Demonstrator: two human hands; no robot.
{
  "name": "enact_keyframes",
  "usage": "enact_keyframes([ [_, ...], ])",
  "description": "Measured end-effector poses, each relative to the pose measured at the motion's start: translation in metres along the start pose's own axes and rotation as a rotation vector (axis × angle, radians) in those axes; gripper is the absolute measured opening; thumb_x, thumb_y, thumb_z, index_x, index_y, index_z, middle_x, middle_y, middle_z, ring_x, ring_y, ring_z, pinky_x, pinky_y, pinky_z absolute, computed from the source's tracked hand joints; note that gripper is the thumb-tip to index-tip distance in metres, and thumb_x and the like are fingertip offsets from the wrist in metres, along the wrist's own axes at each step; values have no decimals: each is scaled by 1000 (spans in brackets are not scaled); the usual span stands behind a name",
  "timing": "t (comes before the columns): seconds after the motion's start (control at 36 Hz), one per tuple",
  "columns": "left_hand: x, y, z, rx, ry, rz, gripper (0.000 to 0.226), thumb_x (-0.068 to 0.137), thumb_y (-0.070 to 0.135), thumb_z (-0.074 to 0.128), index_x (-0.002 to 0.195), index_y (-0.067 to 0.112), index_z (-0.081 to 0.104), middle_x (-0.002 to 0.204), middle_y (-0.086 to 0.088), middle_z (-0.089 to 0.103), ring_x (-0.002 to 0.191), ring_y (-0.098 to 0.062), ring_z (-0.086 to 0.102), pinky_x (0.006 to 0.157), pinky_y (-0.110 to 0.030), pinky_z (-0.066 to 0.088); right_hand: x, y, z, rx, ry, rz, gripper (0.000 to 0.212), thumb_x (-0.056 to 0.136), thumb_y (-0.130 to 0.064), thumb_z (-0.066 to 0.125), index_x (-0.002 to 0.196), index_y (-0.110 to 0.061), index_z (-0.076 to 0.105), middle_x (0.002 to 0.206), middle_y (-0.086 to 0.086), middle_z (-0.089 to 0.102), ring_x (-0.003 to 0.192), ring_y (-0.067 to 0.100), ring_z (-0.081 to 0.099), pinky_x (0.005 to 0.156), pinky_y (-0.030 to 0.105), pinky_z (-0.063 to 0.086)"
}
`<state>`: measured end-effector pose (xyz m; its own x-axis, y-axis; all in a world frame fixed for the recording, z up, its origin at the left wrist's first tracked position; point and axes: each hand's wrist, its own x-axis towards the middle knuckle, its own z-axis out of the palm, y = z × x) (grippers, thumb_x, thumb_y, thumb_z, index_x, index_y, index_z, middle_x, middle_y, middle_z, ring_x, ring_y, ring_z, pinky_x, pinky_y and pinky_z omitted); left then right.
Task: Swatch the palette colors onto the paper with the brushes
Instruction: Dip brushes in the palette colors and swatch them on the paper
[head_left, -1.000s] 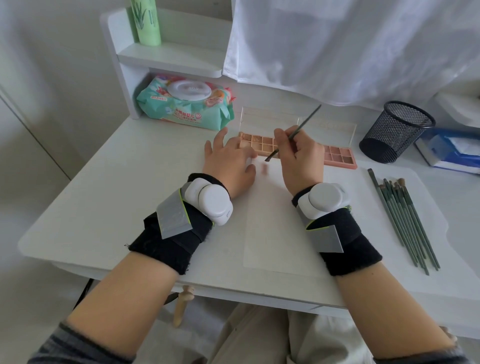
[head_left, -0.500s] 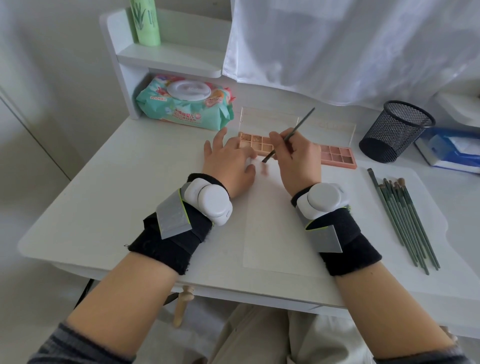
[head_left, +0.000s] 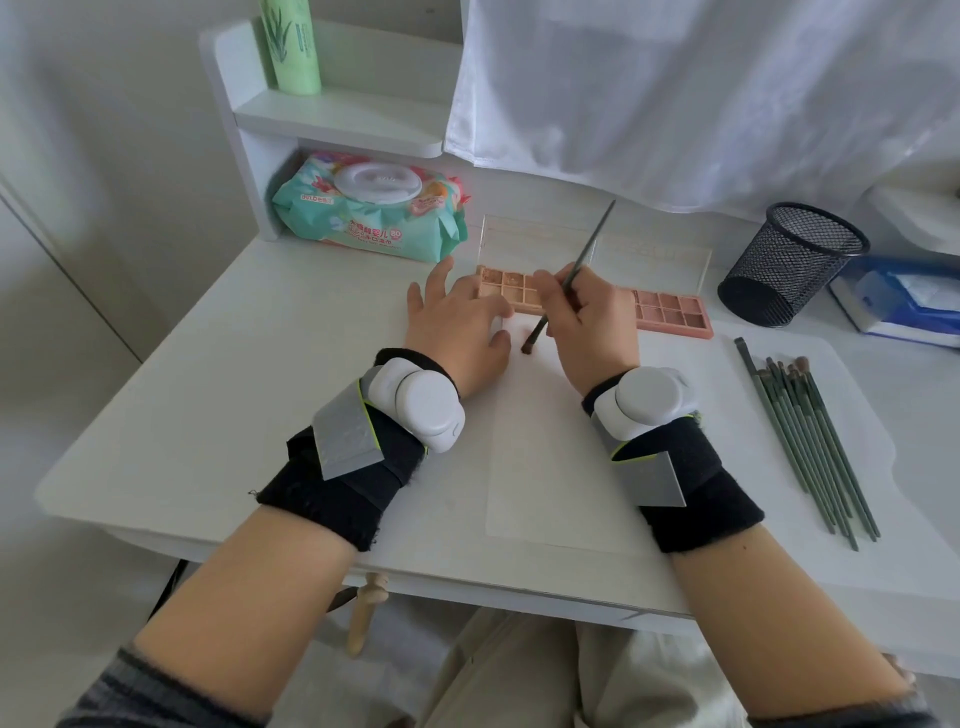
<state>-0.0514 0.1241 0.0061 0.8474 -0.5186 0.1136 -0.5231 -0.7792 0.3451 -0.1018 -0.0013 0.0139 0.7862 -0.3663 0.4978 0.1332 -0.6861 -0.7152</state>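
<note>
- Brush (head_left: 566, 291) tip just dropped from the palette (head_left: 506, 288) onto the paper (head_left: 550, 467), pinched in right hand (head_left: 592, 332); swatching's underway.
- Left hand (head_left: 457, 332) lies flat, holding nothing.

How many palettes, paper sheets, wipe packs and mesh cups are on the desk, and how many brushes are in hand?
Palettes: 2
Paper: 1
Wipes: 1
Cup: 1
Brush in right hand: 1
Total: 6
</note>
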Motion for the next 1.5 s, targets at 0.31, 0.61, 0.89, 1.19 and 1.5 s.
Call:
enact_keyframes([
  [0.31,0,0,-1,9,-10,3,34,93,31,45,126,31,53,149,-2,31,145,-27,-3,116,-51,4,2,1,-1,-47,6,21,27,93,-26,54,72,-9,54,58,10,58,55,24,49,60,36,41],
  [0.61,0,-1,0,4,-9,5,34,93,30,45,126,31,53,149,-2,32,145,-27,-2,116,-51,4,2,2,-1,-41,48,6,30,94,-26,52,73,-5,55,61,17,59,58,31,53,60,42,45],
  [0.89,-1,0,-2,-2,-6,1,33,93,30,45,125,30,54,149,-2,32,145,-27,-3,116,-51,4,2,1,-2,-20,52,27,30,94,-25,52,73,-4,54,53,1,48,51,18,44,56,34,40],
  [1.19,-2,-1,-1,-16,0,2,32,93,30,45,124,31,54,149,-1,31,145,-26,-3,116,-50,2,0,-1,-2,10,69,21,34,94,-26,51,66,-6,46,55,18,49,57,40,49,57,44,43],
  [1.5,-1,-1,-1,-6,-11,1,33,93,30,45,125,30,54,149,-2,30,145,-27,-4,116,-52,1,0,0,-2,12,68,30,34,94,-26,53,71,-1,54,58,18,53,57,34,50,57,41,43],
])
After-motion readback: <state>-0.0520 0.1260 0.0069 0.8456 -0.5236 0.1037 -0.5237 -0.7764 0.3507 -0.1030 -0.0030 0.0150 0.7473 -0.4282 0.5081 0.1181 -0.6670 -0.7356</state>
